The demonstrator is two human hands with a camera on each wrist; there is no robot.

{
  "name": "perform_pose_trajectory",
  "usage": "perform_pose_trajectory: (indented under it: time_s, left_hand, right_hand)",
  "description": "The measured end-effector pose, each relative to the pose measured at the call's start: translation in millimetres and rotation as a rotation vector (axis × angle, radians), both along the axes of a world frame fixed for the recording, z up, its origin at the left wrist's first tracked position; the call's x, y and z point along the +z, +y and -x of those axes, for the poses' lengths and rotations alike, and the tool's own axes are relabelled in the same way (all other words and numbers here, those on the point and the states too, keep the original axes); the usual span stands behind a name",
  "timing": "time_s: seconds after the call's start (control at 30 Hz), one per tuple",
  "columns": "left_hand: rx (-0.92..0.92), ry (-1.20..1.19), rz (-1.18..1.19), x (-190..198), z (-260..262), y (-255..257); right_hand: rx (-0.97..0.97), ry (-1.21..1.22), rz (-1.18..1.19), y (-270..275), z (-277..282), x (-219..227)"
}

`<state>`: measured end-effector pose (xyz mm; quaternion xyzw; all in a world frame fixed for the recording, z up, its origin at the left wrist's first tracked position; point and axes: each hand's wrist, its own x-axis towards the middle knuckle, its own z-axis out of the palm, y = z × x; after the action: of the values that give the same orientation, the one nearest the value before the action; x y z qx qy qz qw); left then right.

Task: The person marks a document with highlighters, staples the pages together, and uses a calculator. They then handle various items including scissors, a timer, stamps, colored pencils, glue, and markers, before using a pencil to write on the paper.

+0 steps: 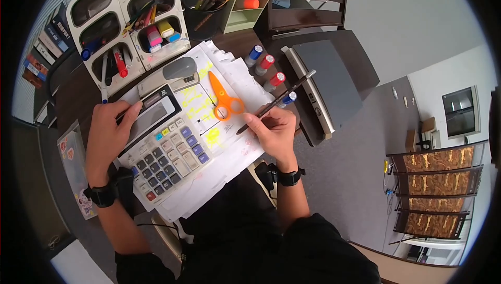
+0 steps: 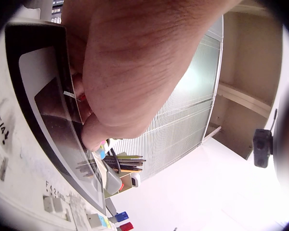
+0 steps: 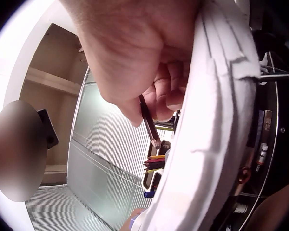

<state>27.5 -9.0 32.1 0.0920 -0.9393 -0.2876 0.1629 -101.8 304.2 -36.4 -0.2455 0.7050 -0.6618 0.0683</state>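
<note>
In the head view, my left hand [image 1: 111, 133] grips the upper left edge of a white calculator [image 1: 180, 161], thumb near the display. The left wrist view shows that hand [image 2: 135, 72] against the dark display frame [image 2: 33, 101]; some fingertips are hidden behind it. My right hand [image 1: 274, 135] pinches a long dark pencil [image 1: 273, 105] between thumb and fingers, over the papers [image 1: 237, 151]. Seen from the right wrist, the pencil [image 3: 148, 120] points away from the hand [image 3: 130, 53]. Orange scissors [image 1: 223, 99] lie on the marked sheets, between calculator and right hand.
A grey stapler [image 1: 180, 70] lies above the calculator. Capped markers [image 1: 265, 65] stand right of the papers, beside a dark device [image 1: 329, 80]. Behind are a pen organizer [image 1: 122, 10], a mesh cup [image 1: 202, 23] and a green holder [image 1: 240, 20]. A clear case [image 1: 78, 172] lies at left.
</note>
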Motion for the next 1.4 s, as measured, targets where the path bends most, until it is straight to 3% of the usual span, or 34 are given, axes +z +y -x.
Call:
perform_pose_trajectory:
  time_s: [0.07,0.3,0.67,0.73,0.93,1.4]
  left_hand:
    - [0.060,-0.058,-0.021,5.8,-1.5,4.4]
    - [0.166,-0.039,0.030,-10.8,-8.7,0.8]
    - [0.154,-0.030,0.001,-17.3,-9.8,-6.9]
    - [0.166,-0.238,-0.018,-11.7,-7.7,-10.6]
    - [0.160,-0.082,-0.005,-15.2,-11.0,-5.9]
    - [0.148,-0.119,0.010,-12.8,-10.4,-7.7]
  right_hand:
    - [0.004,0.015,-0.010,-0.2,-0.5,0.7]
    - [-0.247,-0.098,0.400,-0.6,-6.1,3.8]
    - [-0.275,-0.072,0.309,-2.8,-7.0,6.6]
    - [-0.280,-0.062,0.290,-2.6,-6.8,6.3]
    - [-0.255,-0.086,0.313,-2.9,-7.8,7.3]
    - [-0.257,-0.076,0.300,-3.2,-7.6,7.9]
